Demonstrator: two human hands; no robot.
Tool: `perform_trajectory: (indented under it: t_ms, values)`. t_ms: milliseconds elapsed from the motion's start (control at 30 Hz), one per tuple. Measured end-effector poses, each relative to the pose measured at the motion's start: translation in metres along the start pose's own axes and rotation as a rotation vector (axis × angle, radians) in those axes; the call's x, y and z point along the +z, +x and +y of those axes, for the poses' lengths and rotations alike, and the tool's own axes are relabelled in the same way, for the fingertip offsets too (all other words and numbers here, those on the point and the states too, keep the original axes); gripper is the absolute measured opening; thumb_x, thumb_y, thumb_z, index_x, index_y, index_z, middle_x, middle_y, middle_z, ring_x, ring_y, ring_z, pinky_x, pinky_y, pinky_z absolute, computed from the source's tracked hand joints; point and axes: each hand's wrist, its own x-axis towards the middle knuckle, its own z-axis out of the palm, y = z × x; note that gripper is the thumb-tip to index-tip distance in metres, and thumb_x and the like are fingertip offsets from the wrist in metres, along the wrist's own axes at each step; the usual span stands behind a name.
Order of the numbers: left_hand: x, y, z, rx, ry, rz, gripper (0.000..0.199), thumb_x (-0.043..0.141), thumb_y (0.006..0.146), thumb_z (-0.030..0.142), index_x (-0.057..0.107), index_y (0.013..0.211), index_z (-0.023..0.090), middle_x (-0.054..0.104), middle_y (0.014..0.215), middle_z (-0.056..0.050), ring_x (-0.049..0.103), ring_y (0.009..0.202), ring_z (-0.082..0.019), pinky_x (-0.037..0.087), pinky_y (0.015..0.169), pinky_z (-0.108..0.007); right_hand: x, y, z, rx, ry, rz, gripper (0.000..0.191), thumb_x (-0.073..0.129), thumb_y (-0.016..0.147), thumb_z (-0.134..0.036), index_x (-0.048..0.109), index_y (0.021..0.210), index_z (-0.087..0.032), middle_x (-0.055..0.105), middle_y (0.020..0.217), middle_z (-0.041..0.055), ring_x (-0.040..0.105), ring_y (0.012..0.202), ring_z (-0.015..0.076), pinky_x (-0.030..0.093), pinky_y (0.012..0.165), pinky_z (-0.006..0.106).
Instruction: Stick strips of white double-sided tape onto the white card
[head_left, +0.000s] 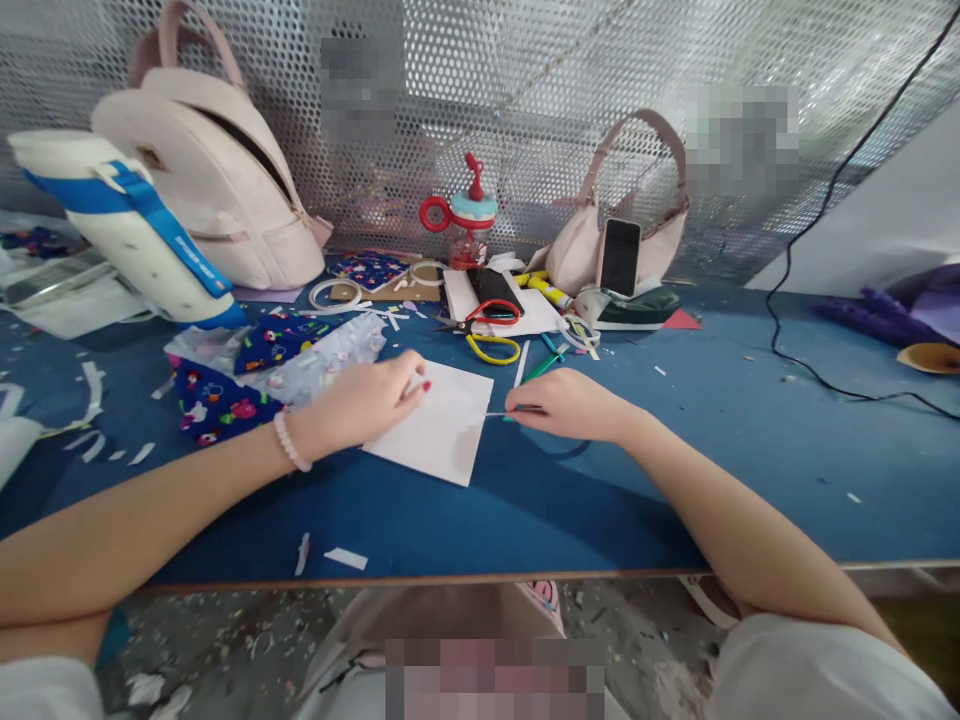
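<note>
A white square of paper (pixel 450 425) lies flat on the blue table in front of me. Over its left part rests my left hand (pixel 371 395), with thumb and forefinger a little apart on the sheet and the other fingers partly hidden. Just beyond the paper's right edge, my right hand (pixel 566 405) is closed in a pinch. From its fingertips a thin pale strip (pixel 495 413) runs to the paper's edge; what else it holds is hidden. A green pen (pixel 544 365) lies right behind that hand. Scissors (pixel 491 335) with red and yellow handles rest behind the paper.
Patterned blue wrapping (pixel 225 400) lies left of the paper. Behind stand a white and blue bottle (pixel 127 225), a pale backpack (pixel 225 190), a red-lidded cup (pixel 471 225) and a handbag with a phone (pixel 621 257). A black cable (pixel 787 270) crosses the right side. Paper scraps are scattered about.
</note>
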Motion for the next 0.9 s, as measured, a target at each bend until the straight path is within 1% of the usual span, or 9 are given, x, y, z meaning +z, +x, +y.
perform_trajectory:
  t_ms: [67, 133, 267, 400, 533, 633, 700, 767, 900]
  values:
    - [-0.001, 0.004, -0.011, -0.154, 0.063, 0.033, 0.039, 0.034, 0.099, 0.039, 0.047, 0.123, 0.012, 0.069, 0.08, -0.009, 0.067, 0.071, -0.027, 0.043, 0.058, -0.03, 0.004, 0.002, -0.001, 0.015, 0.012, 0.019, 0.024, 0.044, 0.094, -0.028, 0.067, 0.091, -0.02, 0.071, 0.084, 0.003, 0.06, 0.072, 0.0146, 0.032, 0.062, 0.025]
    - [0.001, 0.007, -0.017, -0.184, 0.073, 0.002, 0.04, 0.037, 0.097, 0.037, 0.044, 0.126, 0.01, 0.069, 0.08, -0.01, 0.068, 0.071, -0.029, 0.042, 0.057, -0.03, 0.008, 0.003, -0.001, 0.025, 0.03, 0.039, 0.025, 0.044, 0.094, -0.028, 0.067, 0.092, -0.019, 0.071, 0.085, 0.0036, 0.061, 0.072, 0.0148, 0.033, 0.063, 0.025]
    - [0.008, 0.01, -0.015, -0.14, 0.011, -0.044, 0.034, 0.036, 0.097, 0.033, 0.045, 0.124, 0.014, 0.07, 0.082, -0.007, 0.068, 0.071, -0.026, 0.04, 0.056, -0.028, 0.017, 0.008, -0.001, 0.039, 0.143, 0.074, 0.024, 0.045, 0.093, -0.026, 0.067, 0.095, -0.018, 0.072, 0.09, 0.0049, 0.062, 0.075, 0.0152, 0.037, 0.066, 0.025]
    - [0.007, 0.006, -0.006, -0.063, -0.047, -0.063, 0.03, 0.034, 0.097, 0.03, 0.047, 0.12, 0.016, 0.068, 0.072, -0.003, 0.066, 0.065, -0.022, 0.036, 0.053, -0.027, 0.023, 0.012, 0.002, 0.058, 0.279, 0.078, 0.025, 0.046, 0.093, -0.029, 0.067, 0.099, -0.017, 0.071, 0.088, 0.0054, 0.061, 0.073, 0.015, 0.039, 0.066, 0.025]
    - [0.006, 0.005, -0.006, 0.001, -0.09, -0.079, 0.029, 0.036, 0.096, 0.029, 0.047, 0.12, 0.017, 0.067, 0.072, -0.002, 0.065, 0.066, -0.022, 0.036, 0.053, -0.027, 0.023, 0.013, 0.002, 0.095, 0.309, 0.058, 0.033, 0.046, 0.094, -0.032, 0.063, 0.119, -0.018, 0.069, 0.082, 0.0036, 0.059, 0.066, 0.0136, 0.039, 0.064, 0.024]
    - [0.009, 0.007, -0.009, 0.042, -0.117, -0.099, 0.028, 0.038, 0.095, 0.028, 0.048, 0.119, 0.019, 0.067, 0.074, -0.001, 0.065, 0.069, -0.021, 0.038, 0.055, -0.027, 0.022, 0.013, -0.004, 0.092, 0.229, 0.016, 0.044, 0.043, 0.096, -0.035, 0.052, 0.136, -0.021, 0.07, 0.085, 0.0039, 0.061, 0.068, 0.0151, 0.04, 0.064, 0.025]
    - [0.012, 0.008, -0.009, 0.058, -0.125, -0.111, 0.026, 0.04, 0.093, 0.029, 0.048, 0.116, 0.018, 0.067, 0.076, -0.002, 0.065, 0.07, -0.021, 0.038, 0.055, -0.026, 0.02, 0.015, -0.011, 0.084, 0.113, -0.025, 0.047, 0.042, 0.097, -0.038, 0.047, 0.142, -0.026, 0.071, 0.092, 0.0059, 0.064, 0.075, 0.0179, 0.04, 0.065, 0.026]
    - [0.014, 0.009, -0.009, 0.064, -0.122, -0.116, 0.026, 0.041, 0.092, 0.031, 0.049, 0.113, 0.017, 0.068, 0.079, -0.004, 0.065, 0.068, -0.021, 0.037, 0.054, -0.026, 0.019, 0.017, -0.018, 0.111, -0.005, -0.055, 0.047, 0.04, 0.097, -0.041, 0.045, 0.143, -0.027, 0.072, 0.097, 0.0082, 0.067, 0.08, 0.0212, 0.041, 0.066, 0.027]
    - [0.012, 0.008, -0.006, 0.079, -0.105, -0.128, 0.026, 0.041, 0.093, 0.033, 0.049, 0.111, 0.016, 0.069, 0.083, -0.006, 0.065, 0.066, -0.02, 0.037, 0.053, -0.027, 0.017, 0.017, -0.027, 0.255, -0.162, -0.083, 0.051, 0.034, 0.099, -0.044, 0.044, 0.142, -0.019, 0.073, 0.089, 0.0124, 0.069, 0.077, 0.0263, 0.041, 0.062, 0.029]
